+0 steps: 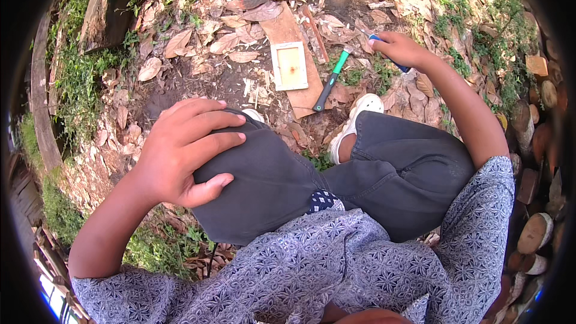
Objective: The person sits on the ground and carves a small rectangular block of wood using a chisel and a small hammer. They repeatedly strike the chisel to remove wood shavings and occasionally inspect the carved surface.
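My left hand [186,150] rests on my left knee, fingers spread and holding nothing. Out to the right, my right hand [399,50] is closed round a blue-handled tool [401,67]. A thin end of that tool points up and left; its exact kind is too small to make out. Left of this hand a hammer [332,83] with a green and black handle lies slanted, its head away from me. Beside the hammer, a small rectangular wooden frame [277,74] with a pale rim and a yellowish inner panel lies flat on a brown board [309,97].
Dry leaves [178,43] and wood chips cover the ground, with a reddish wood strip [316,35] beyond the hammer. Thick timber [108,9] stands at the far left. Stacked logs [535,232] line the right side. My right shoe [360,114] is near the hammer.
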A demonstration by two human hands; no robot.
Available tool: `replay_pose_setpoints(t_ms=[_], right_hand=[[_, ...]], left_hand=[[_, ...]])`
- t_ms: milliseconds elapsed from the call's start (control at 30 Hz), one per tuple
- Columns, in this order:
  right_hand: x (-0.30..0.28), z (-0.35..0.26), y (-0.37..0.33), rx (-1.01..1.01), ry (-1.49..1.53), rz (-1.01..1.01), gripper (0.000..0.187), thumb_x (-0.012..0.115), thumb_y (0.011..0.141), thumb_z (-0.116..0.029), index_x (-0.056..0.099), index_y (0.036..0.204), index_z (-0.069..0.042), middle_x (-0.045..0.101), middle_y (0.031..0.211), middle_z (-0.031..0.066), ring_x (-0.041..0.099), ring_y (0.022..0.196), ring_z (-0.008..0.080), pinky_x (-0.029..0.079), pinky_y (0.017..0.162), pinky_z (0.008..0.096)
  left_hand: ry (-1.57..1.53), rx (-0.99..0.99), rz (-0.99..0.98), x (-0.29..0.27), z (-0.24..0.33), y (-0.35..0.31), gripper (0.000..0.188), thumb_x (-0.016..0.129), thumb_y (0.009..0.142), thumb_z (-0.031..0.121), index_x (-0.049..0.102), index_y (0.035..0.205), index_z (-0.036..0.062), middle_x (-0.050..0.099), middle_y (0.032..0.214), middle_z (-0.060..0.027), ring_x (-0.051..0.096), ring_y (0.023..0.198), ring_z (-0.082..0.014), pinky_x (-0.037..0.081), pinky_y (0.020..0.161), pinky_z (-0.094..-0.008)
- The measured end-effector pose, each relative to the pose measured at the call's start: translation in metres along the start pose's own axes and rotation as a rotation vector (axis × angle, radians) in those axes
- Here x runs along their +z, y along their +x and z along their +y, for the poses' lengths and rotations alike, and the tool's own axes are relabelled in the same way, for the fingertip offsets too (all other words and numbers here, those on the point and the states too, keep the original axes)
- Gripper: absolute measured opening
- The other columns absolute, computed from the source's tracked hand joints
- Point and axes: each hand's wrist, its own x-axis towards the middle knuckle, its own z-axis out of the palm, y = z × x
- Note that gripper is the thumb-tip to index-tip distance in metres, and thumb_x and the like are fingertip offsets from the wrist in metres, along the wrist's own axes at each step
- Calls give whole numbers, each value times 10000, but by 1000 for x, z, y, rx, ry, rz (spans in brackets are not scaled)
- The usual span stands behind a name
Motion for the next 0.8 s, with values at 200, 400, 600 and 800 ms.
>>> replay_pose_setpoints(t_ms=[200, 400, 600, 800], right_hand=[[115, 15, 75, -73, -14, -179, 523, 530, 991, -501, 631, 1185, -26, 704, 1020, 222, 681, 980, 374, 507, 870, 468], [49, 27, 100, 85, -85, -246, 678, 562, 974, -490, 507, 1442, -4, 652, 1290, 255, 625, 1210, 382, 480, 1023, 423], [-71, 93, -58, 504, 996, 407, 406, 491, 1063, -314, 556, 1411, -115, 712, 1176, 65, 673, 984, 151, 535, 835, 315], [-62, 103, -447, 1020, 1091, 83, 264, 588, 1002, -325, 642, 1200, -158, 709, 981, 23, 679, 787, 162, 548, 676, 393]], left_hand=[[-151, 16, -15, -8, -58, 1, 451, 495, 890, 414, 735, 1022, 55, 724, 1116, -166, 676, 1046, -412, 530, 898, -547], [-397, -106, -112, -33, -78, 8, 452, 492, 869, 388, 712, 1007, 18, 695, 1141, -207, 652, 1085, -439, 512, 941, -554], [-406, -361, -204, -66, -26, 8, 460, 517, 857, 348, 643, 1171, 37, 654, 1233, -202, 654, 1101, -406, 529, 954, -505], [196, -870, -1005, -135, 83, 118, 433, 438, 1018, 390, 624, 1304, 124, 671, 1273, -168, 679, 1094, -380, 521, 958, -522]])
